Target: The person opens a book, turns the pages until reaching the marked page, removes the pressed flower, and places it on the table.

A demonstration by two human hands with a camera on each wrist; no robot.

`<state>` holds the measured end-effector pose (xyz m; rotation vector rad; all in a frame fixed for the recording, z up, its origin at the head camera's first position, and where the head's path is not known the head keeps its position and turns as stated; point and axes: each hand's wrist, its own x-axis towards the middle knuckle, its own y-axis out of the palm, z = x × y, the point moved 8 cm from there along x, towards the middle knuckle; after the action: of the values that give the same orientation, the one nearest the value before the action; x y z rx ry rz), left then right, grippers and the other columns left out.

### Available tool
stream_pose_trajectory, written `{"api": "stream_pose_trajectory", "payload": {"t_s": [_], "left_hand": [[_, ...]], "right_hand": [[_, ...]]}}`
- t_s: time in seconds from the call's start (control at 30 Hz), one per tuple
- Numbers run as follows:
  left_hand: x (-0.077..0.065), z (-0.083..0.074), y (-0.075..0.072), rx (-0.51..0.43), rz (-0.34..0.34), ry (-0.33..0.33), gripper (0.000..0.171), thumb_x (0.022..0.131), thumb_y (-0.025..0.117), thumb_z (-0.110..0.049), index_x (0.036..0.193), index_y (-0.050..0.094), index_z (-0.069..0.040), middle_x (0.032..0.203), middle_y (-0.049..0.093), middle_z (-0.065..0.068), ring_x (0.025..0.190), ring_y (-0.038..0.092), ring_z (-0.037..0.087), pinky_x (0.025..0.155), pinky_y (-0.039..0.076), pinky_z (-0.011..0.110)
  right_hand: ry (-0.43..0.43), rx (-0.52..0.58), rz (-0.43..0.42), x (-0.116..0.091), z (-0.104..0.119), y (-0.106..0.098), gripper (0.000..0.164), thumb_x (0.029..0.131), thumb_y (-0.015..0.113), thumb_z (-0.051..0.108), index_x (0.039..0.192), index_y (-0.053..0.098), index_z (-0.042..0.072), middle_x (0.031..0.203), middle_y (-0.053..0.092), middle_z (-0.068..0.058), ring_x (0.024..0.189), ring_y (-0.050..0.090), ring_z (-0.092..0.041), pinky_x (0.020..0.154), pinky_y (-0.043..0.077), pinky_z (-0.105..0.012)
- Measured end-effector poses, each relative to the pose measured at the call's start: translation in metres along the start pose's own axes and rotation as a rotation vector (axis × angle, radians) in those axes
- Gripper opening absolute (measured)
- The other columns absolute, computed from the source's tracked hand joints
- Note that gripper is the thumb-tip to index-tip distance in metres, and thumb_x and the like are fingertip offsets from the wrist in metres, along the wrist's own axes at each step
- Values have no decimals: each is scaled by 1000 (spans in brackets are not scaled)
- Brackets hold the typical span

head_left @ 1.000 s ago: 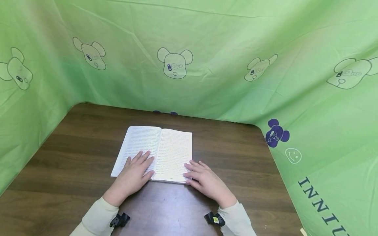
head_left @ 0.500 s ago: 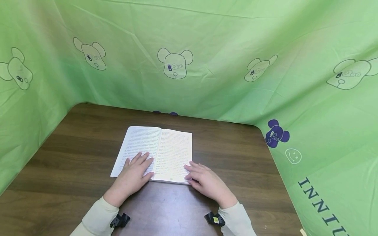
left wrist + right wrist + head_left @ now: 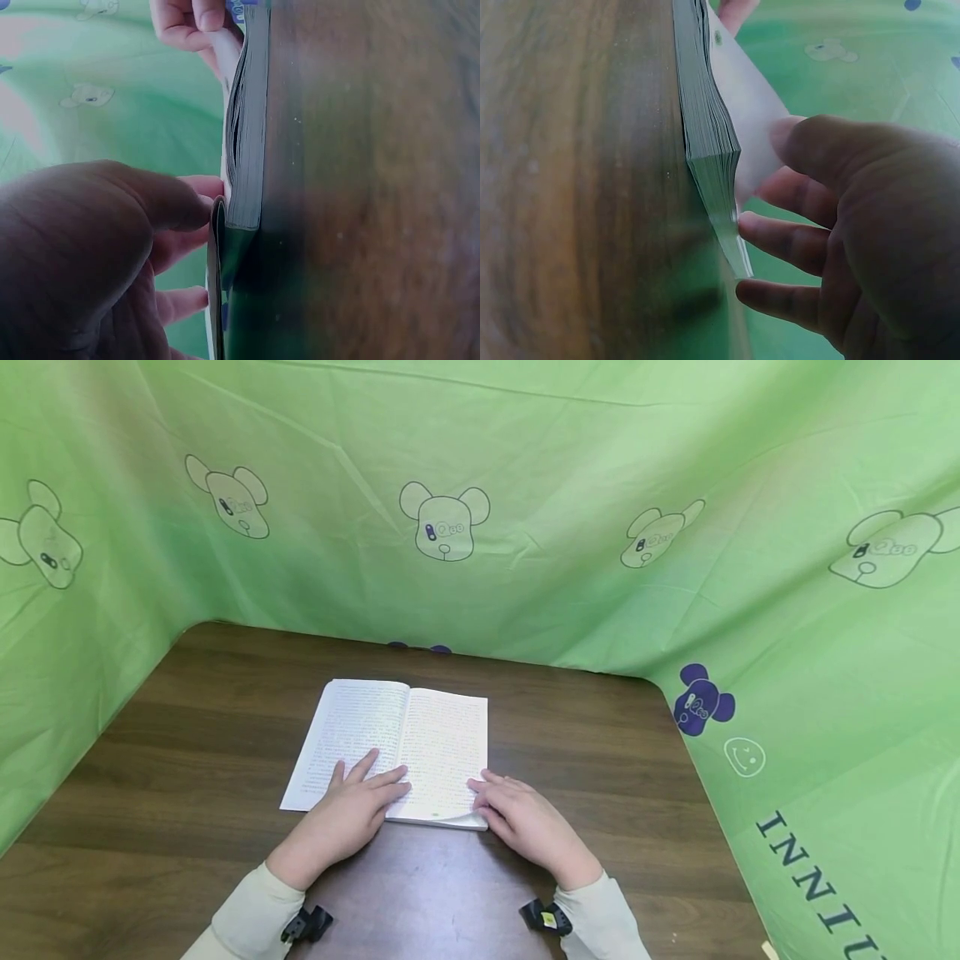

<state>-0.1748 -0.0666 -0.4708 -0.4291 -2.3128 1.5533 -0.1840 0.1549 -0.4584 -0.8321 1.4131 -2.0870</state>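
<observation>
An open book [image 3: 444, 735] with printed pages lies on the brown wooden table [image 3: 600, 743]. My left hand [image 3: 341, 820] rests on it with fingers spread, across the lower left page and over the fold. At the lower right corner, my right hand [image 3: 527, 825] pinches a page [image 3: 746, 105] between thumb and index finger. That corner is bent up off the thick stack of leaves [image 3: 705, 112] in the right wrist view. The other right fingertips sit by the book's side edge. From the left wrist, the left thumb [image 3: 176, 201] shows close to the book's lower edge.
A green cloth [image 3: 525, 443] with bear-head prints surrounds the table at the back and both sides. Black wrist cameras sit on both sleeves, the left camera [image 3: 306, 924] and the right camera [image 3: 546, 917]. A small pale object [image 3: 770, 950] shows at the lower right.
My left hand has shifted right, its fingers now reaching over the fold. The right hand has drawn the lower right page corner upward, showing the leaves under it. The book stays in place.
</observation>
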Motion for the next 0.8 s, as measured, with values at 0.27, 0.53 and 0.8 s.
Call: {"api": "stream_pose_trajectory", "payload": {"t_s": [0.27,0.53,0.8], "left_hand": [[-1,-2,0,-35,22,-29,35,100,64,-23,135,69,-22,153,54,-5,153,29,38,113,21,78],[0,-6,-1,-68,27,-35,45,95,72,-41,135,69,-20,154,54,-3,154,27,39,114,19,77],[0,-5,-1,-88,6,-82,42,91,77,-38,129,72,-21,151,56,-4,153,29,38,111,21,79]], "right_hand": [[3,-14,-43,0,1,-5,6,101,64,15,105,66,19,137,68,-1,134,59,-24,112,44,-52],[-27,-35,-98,1,2,-8,19,100,65,15,118,70,12,129,72,-1,130,63,-23,107,49,-50],[-49,-31,-143,0,3,-10,21,99,66,15,119,70,12,129,72,-1,127,65,-23,105,51,-49]]}}
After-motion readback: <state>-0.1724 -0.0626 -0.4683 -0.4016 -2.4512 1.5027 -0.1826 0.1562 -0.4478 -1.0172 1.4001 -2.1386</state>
